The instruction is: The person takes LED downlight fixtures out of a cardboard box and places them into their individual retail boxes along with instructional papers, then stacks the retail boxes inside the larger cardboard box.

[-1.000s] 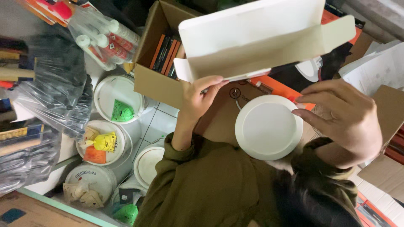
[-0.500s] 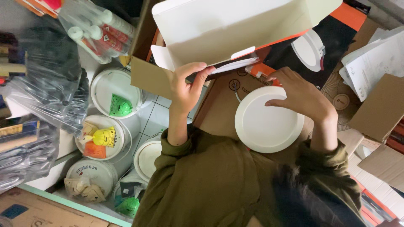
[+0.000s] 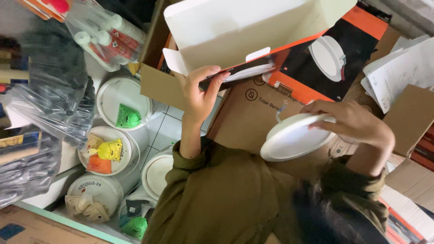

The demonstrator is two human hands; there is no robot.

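Note:
My left hand (image 3: 199, 92) grips the lower edge of an open carton (image 3: 253, 31), white inside and orange and black outside, with a picture of a round lamp on it. Its lid flap is raised. My right hand (image 3: 355, 122) holds a white round panel lamp (image 3: 294, 138) by its rim, tilted, just below and to the right of the carton. A thin wire clip sticks up from the lamp's back. Both arms wear olive sleeves (image 3: 217, 190). Under the hands lies a big brown cardboard box (image 3: 246, 113).
White lidded buckets (image 3: 124, 101) stand on the tiled floor at left, some with small packets on top. A bag of sealant tubes (image 3: 106, 34) and clear plastic bags (image 3: 40, 113) lie further left. Papers (image 3: 407, 77) and cardboard pieces (image 3: 413, 117) are at right.
My right hand has tilted the lamp from flat to angled and shifted it down to the right. The carton in my left hand has stayed open in about the same place.

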